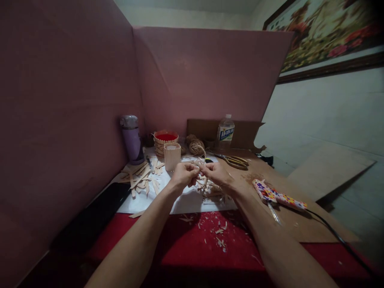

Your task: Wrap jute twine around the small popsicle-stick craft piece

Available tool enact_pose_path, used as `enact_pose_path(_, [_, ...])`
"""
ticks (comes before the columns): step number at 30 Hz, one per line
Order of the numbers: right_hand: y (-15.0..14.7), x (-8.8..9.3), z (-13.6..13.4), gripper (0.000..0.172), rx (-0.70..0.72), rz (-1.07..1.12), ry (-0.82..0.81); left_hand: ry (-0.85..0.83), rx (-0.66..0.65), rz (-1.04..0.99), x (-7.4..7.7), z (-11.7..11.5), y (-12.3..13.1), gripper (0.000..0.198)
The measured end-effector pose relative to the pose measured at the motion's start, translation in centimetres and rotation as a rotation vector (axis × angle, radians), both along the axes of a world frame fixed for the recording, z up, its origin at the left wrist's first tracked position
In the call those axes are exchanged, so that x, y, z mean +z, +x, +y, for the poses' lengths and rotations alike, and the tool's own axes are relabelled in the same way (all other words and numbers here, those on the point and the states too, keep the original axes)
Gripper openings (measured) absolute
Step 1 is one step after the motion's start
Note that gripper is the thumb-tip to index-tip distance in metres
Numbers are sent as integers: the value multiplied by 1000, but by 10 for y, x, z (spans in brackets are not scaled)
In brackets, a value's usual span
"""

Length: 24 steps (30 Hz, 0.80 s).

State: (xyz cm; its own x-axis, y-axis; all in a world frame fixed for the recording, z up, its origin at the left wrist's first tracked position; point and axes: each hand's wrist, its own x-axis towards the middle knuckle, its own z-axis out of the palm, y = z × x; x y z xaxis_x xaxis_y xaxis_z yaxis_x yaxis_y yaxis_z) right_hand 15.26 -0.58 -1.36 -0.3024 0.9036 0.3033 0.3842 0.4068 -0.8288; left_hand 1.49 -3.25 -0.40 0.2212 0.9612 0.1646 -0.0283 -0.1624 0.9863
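Left hand (184,175) and right hand (218,174) bare; both forearms (144,236) unsleeved

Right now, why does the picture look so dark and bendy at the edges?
Head view: dim light; the wide lens bends the pink boards; the right corners fade to black; the arms shade the red cloth; what the left hand and right hand pinch is too dark to tell.

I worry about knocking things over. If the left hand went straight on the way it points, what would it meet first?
Probably the right hand, which seems to touch the left hand at the fingertips. Behind them sits the twine ball, but depth is unclear.
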Motion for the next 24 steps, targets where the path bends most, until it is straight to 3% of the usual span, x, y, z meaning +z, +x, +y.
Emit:
enact_pose_path(5, [-1,11,-14,29,103,86,-157,82,135,199,-5,6,0,10])
enact_pose_path(9, [-2,11,-14,22,24,96,-149,245,329,446,-11,14,-5,12])
enact_pose_path(12, [-1,6,-7,19,-20,104,-100,329,431,519,-13,16,-7,10])
enact_pose_path(14, [-1,3,-4,20,-41,136,-77,339,368,497,-14,16,-6,11])
enact_pose_path(17, [-1,3,-4,21,-82,224,-91,328,170,489,-16,12,-1,11])
enact_pose_path(20, [-1,6,-8,18,-57,349,-254,351,31,528,-17,4,4,12])
enact_pose_path(22, [0,8,-9,18,-15,398,-361,366,21,536,-15,0,4,12])
enact_pose_path(24, [1,9,-10,20,3,414,-363,385,102,500,-11,-1,3,16])
